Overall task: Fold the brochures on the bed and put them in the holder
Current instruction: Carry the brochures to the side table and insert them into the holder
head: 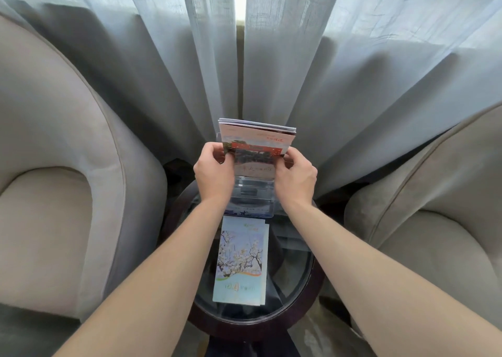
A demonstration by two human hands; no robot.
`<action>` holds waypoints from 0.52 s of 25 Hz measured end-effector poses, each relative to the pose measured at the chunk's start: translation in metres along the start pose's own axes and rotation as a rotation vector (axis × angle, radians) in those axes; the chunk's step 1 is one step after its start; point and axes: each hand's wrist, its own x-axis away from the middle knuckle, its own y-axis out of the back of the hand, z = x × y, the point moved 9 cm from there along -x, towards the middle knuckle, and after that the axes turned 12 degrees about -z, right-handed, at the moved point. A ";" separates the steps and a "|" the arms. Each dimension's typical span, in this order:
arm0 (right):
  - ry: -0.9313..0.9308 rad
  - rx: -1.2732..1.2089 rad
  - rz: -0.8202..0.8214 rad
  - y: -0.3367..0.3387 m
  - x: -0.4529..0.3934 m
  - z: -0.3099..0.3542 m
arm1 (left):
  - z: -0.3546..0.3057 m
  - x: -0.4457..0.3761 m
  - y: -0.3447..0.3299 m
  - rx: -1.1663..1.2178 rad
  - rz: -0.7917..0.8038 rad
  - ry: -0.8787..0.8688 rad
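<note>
Your left hand [214,173] is closed on the left edge of a stack of folded brochures [256,139], thumb in front, fingers curled behind. Your right hand [296,176] pinches the right edge of the same stack, fingertips on the front cover. The stack stands upright, its top edge fanned into several layers, with a red band across the cover.

The stack sits at the 12 o'clock side of the clear acrylic holder [251,195], its lower part seen through the transparent front wall. Whether it is fully seated in the rear pocket cannot be told; your hands cover the lower corners. A nearer tier of the holder shows a dark strip of printed matter at its base, too small to read.

The holder stands at the 12 o'clock edge of a round glass-topped table [296,283] with a dark wooden rim. Toward 6 o'clock of the holder, just beside its front wall, a second pile of brochures [240,261] lies flat on the glass, blossom cover up.

Beige armchairs flank the table at 9 o'clock [54,183] and 3 o'clock [434,207]. Grey sheer curtains [163,58] hang behind.
</note>
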 end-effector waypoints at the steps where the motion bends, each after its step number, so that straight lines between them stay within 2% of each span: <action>1: -0.009 0.006 0.000 -0.003 -0.001 -0.005 | 0.005 -0.001 -0.003 -0.004 0.012 0.004; 7: -0.003 0.098 -0.030 -0.019 0.000 -0.035 | 0.038 -0.004 -0.020 -0.049 0.072 0.025; 13: -0.071 0.150 -0.026 -0.029 0.002 -0.061 | 0.062 -0.003 -0.030 -0.094 0.078 0.041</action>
